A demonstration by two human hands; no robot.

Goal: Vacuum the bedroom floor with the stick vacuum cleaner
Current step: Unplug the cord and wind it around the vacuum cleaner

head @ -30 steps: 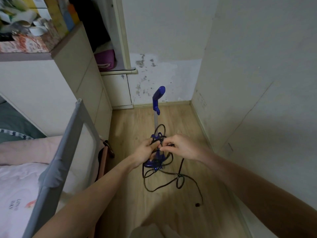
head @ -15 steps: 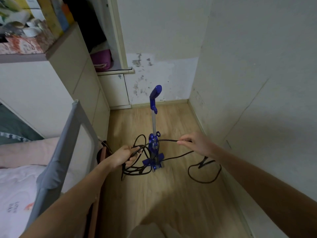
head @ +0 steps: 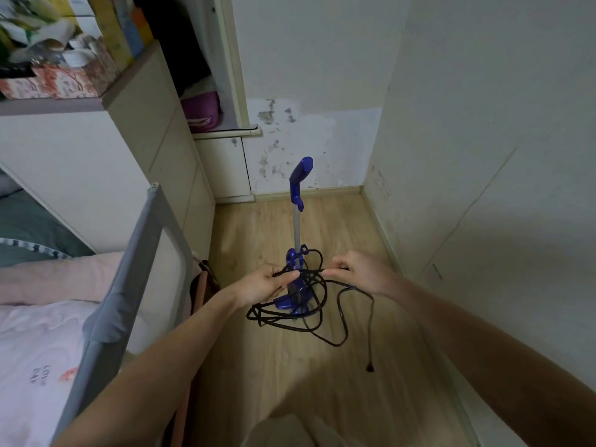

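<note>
Both arms reach out over the wooden floor [head: 274, 375]. The left hand [head: 263, 283] has its grip closed around a bundle of black cord [head: 314, 321], loops dangling below; the right hand [head: 361, 272] pinches a strand, the plug end hanging loose. Just behind them, the blue stick vacuum cleaner [head: 298, 221] stands upright near the corner wall.

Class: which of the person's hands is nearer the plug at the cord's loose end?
Right. The right hand is above the plug; the left hand is farther, up and leftward.
</note>
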